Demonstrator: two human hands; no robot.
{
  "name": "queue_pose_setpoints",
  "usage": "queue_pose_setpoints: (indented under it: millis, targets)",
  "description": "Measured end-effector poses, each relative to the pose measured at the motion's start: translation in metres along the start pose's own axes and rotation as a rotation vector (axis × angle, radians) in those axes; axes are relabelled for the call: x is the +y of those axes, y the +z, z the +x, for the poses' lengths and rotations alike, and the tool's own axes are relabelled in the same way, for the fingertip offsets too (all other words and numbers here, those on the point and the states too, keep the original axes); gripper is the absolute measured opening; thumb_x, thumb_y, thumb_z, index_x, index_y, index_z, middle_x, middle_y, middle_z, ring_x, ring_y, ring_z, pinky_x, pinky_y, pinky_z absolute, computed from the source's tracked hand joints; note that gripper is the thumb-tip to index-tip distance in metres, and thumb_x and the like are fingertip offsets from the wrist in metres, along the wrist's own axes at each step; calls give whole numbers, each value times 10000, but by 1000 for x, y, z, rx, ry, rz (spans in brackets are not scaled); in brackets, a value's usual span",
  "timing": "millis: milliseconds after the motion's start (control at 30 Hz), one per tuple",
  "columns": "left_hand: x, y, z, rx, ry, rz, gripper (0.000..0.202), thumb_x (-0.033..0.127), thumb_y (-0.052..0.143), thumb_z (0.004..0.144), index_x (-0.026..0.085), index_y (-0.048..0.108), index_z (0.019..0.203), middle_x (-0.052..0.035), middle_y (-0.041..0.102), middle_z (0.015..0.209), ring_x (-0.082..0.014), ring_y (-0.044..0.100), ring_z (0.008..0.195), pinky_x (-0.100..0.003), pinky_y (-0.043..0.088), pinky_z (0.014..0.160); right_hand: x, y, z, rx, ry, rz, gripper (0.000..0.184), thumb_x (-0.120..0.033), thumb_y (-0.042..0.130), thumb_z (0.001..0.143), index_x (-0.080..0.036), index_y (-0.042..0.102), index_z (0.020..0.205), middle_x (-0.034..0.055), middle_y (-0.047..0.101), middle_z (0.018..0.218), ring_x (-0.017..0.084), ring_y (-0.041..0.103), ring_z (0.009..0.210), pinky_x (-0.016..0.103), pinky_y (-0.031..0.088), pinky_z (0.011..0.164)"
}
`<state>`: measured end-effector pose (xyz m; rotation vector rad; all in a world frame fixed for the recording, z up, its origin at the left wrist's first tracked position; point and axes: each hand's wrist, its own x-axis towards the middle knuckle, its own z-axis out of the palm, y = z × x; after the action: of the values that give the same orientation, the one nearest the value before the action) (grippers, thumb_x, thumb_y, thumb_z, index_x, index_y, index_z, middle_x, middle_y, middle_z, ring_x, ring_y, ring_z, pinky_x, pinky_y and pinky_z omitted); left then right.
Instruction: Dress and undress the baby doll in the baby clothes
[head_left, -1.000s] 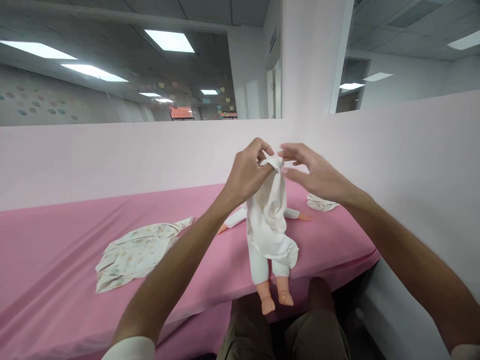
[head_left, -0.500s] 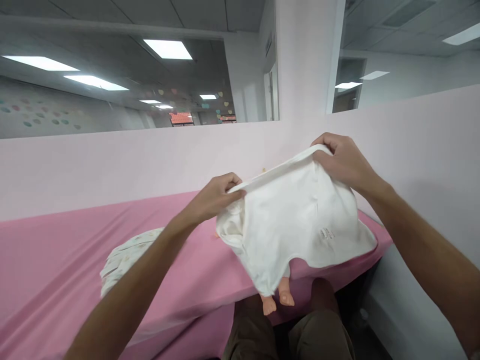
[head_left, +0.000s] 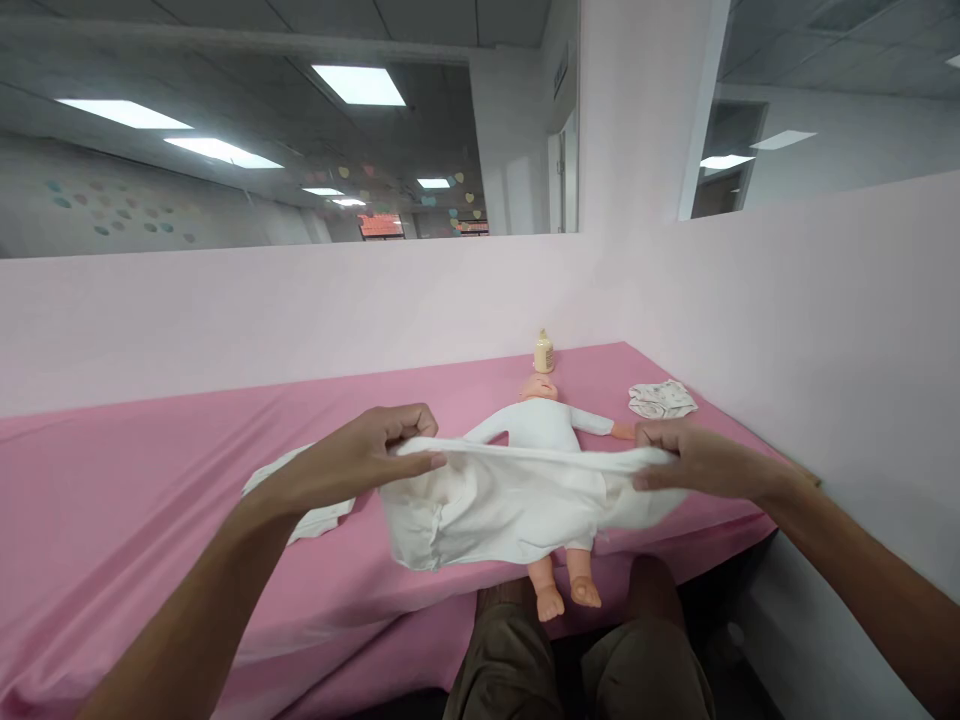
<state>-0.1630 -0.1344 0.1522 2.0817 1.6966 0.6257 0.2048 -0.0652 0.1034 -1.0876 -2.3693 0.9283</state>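
Observation:
A white baby garment (head_left: 495,505) is stretched between my two hands, its top edge pulled nearly level. My left hand (head_left: 382,445) pinches one end of that edge, thumb toward me. At the other end my right hand (head_left: 686,460) is closed on the cloth. Behind and below the garment, a baby doll (head_left: 541,422) in a white long-sleeved top lies on its back. Its head points to the wall and its bare feet reach over the near table edge. The garment hides the doll's lower body and part of its legs.
Pink cloth (head_left: 420,385) covers the table, which meets walls at the back and right. A cream bottle (head_left: 544,353) stands beyond the doll's head. Folded patterned cloth (head_left: 663,399) lies at the right, and a pale garment (head_left: 322,520) lies at the left, partly behind my left forearm.
Both hands have come down with the garment, and the right hand has dropped furthest. The doll's head and upper body, the bottle and the right-hand cloth now show.

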Motion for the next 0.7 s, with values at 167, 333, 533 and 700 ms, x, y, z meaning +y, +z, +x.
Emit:
queue_pose_setpoints:
  millis: [167,333,533,700]
  targets:
    - [-16,9,-38,-30,26,84,406,535,585,735,200,403,597,20,426,598,-124,358,569,-226,311,516,8,17,-30,-140,-61,230,454,-547,631,794,-206,372,643,-52,318,613,81,276,531,230,190,467]
    - [-35,1,-60,8,-23,35,326,510,589,736,218,495,628,38,471,619,-125,404,606,-214,348,559,-3,20,-27,-66,-54,439,471,-554,636,796,-209,352,643,-65,307,582,69,262,492,220,178,446]
    - [-57,-15,-29,316,-219,158,355,582,520,818,227,535,809,37,538,706,-119,464,627,-202,339,568,-27,32,35,108,31,616,392,-534,638,790,-204,438,721,-58,394,619,71,317,508,204,220,450]
    - [-110,27,41,354,-394,566,364,468,367,915,185,530,1076,-83,664,919,-244,608,814,-313,423,702,-17,74,147,166,30,615,294,-383,673,759,-195,459,687,-66,407,572,72,387,516,190,302,467]
